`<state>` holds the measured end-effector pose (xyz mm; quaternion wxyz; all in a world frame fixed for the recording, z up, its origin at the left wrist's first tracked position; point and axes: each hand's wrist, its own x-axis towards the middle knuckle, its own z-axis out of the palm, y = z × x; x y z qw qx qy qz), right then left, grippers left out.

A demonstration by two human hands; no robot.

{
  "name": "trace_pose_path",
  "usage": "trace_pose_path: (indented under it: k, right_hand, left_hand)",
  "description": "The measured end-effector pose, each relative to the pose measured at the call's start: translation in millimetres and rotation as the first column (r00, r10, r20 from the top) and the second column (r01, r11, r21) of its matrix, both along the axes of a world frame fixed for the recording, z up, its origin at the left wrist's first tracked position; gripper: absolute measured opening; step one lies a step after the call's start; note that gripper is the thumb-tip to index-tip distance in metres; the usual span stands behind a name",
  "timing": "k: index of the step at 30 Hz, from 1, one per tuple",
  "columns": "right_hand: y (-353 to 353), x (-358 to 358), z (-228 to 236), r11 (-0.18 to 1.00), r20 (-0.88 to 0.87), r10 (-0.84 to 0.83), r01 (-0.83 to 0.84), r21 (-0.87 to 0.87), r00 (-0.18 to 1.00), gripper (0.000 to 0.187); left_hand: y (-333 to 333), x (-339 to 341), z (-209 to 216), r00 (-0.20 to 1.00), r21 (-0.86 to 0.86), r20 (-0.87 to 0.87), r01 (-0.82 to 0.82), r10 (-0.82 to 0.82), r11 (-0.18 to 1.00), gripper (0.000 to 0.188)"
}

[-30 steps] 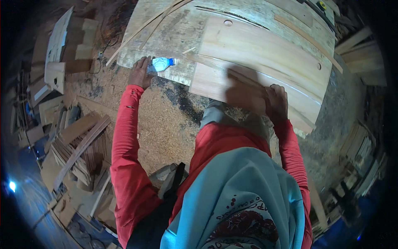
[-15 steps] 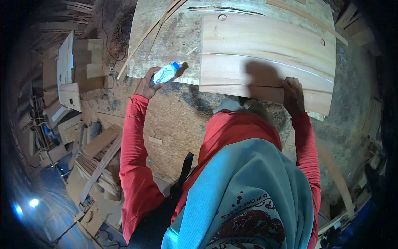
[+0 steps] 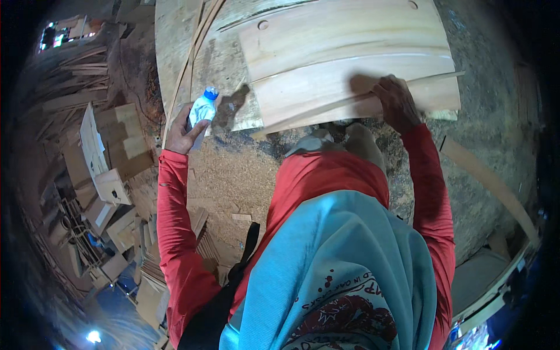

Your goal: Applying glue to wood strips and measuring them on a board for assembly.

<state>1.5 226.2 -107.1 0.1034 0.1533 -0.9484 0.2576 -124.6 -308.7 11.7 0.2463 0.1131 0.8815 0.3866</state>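
Slantwise, the bottle [image 3: 202,109] points cap-first away and right.

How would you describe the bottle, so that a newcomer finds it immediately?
Start at the large worktable across the top of the picture. At its near left corner, the person's left hand holds the shiny, pale bottle. Its bright blue cap sets it apart from the plain wooden panel and wooden strips nearby.

"What's in the left hand [image 3: 182,134]?"
"A blue-capped bottle [image 3: 201,111]."
"And the right hand [image 3: 398,104]?"
"Gripping a long wooden strip [image 3: 318,111], with pale boards [image 3: 350,38] just beyond it on the tabletop [image 3: 173,35]."
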Motion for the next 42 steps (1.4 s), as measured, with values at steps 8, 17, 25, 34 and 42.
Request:
trace_pose_path:
  k: [8, 17, 25, 34, 42]
  right_hand:
    - [-25, 7, 3, 0.999, 0.026, 0.036, -0.036, 0.007, 0.999, 0.024]
    - [-24, 14, -22, 0.993, -0.152, -0.074, 0.087, 0.076, 0.986, 0.042]
    - [-38, 23, -33, 0.975, -0.238, -0.215, 0.223, 0.004, 0.947, 0.033]
    - [-44, 24, -6, 0.96, -0.314, -0.274, 0.24, -0.144, 0.909, 0.026]
    - [-148, 37, 277, 0.847, -0.481, -0.032, -0.231, -0.478, 0.876, 0.022]
  left_hand:
    - [28, -16, 2, 0.992, 0.056, 0.101, 0.074, -0.079, 0.996, 0.032]
    - [41, -42, -5, 0.936, -0.214, -0.024, 0.339, -0.352, 0.916, 0.032]
    - [57, -55, -3, 0.931, -0.24, 0.026, 0.358, -0.363, 0.902, 0.035]
    - [59, -48, 0, 0.922, -0.184, 0.028, 0.385, -0.386, 0.904, 0.033]
    - [57, -42, 5, 0.953, -0.158, 0.086, 0.301, -0.29, 0.941, 0.028]
